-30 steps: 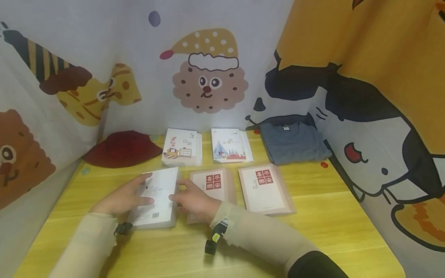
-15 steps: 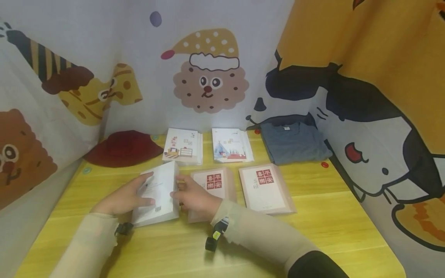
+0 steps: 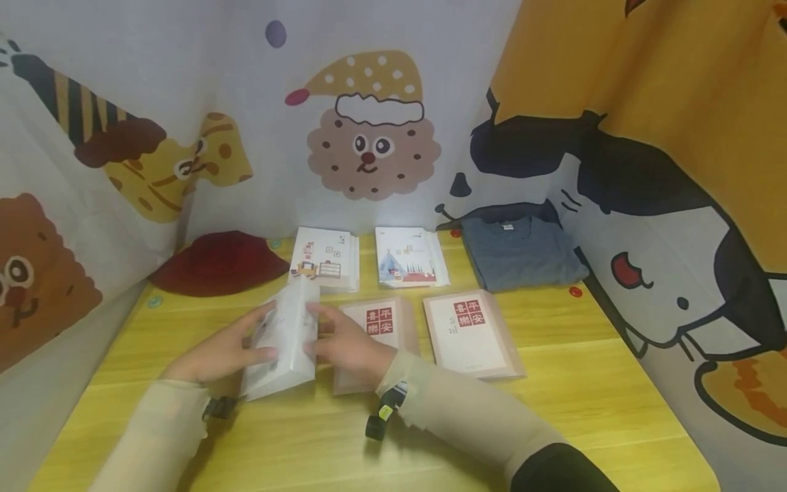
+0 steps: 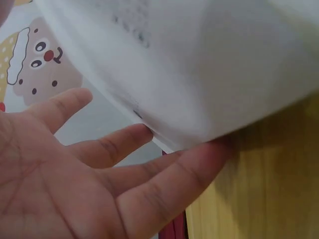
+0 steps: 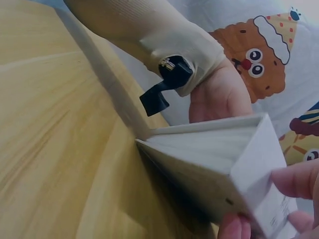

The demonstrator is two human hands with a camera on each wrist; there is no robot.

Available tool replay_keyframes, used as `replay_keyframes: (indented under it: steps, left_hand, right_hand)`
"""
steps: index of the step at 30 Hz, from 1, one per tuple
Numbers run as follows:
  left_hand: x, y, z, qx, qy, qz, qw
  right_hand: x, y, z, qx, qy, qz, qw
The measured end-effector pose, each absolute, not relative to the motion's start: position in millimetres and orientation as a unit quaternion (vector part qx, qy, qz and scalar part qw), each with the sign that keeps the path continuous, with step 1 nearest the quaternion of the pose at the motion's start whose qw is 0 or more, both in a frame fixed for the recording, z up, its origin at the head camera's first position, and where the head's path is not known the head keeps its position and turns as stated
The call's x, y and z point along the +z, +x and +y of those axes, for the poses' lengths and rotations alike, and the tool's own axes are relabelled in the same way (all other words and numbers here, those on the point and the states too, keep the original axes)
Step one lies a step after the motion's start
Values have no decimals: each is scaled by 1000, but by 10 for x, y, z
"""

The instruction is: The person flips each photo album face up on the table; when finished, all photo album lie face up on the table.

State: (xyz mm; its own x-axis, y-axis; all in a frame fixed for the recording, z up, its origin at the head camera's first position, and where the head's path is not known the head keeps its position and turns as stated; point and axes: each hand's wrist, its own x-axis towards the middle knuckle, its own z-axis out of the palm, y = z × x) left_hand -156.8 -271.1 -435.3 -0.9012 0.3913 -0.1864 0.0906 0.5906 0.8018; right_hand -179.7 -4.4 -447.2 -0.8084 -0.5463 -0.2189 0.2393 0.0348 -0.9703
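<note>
A white book (image 3: 289, 342) stands tilted up off the table between both hands, small print on its cover. In the right wrist view, the pages of the book (image 5: 209, 144) are slightly fanned and its flat spine faces the right hand. My right hand (image 3: 353, 342) pinches the spine side between thumb and fingers. From the left, my left hand (image 3: 212, 345) lays spread, fairly straight fingers against the book. In the left wrist view, the left fingers (image 4: 164, 199) touch the cover's edge, and one fingertip is partly hidden by it.
Two books with red printed squares, one (image 3: 470, 335) at right and one (image 3: 378, 318) partly behind the right hand, lie on the yellow table (image 3: 584, 410). Farther back are a dark red hat (image 3: 218, 266), illustrated books (image 3: 320, 256) and a folded blue-grey shirt (image 3: 522, 253).
The white book lay nearly flat; its right side has risen and it now leans up, spine showing. Right fingers have shifted up and onto the spine. The left hand has barely moved.
</note>
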Motion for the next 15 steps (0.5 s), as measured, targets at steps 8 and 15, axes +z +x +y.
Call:
replay_keyframes:
  steps: [8, 15]
  left_hand:
    - [-4411, -1523, -2701, 509, 168, 826, 173]
    - [-4329, -1487, -2642, 525, 191, 817, 140]
  right_hand:
    - [-4443, -1810, -43, -675, -149, 669, 273]
    - [-4412, -1804, -70, -673, -172, 675, 249]
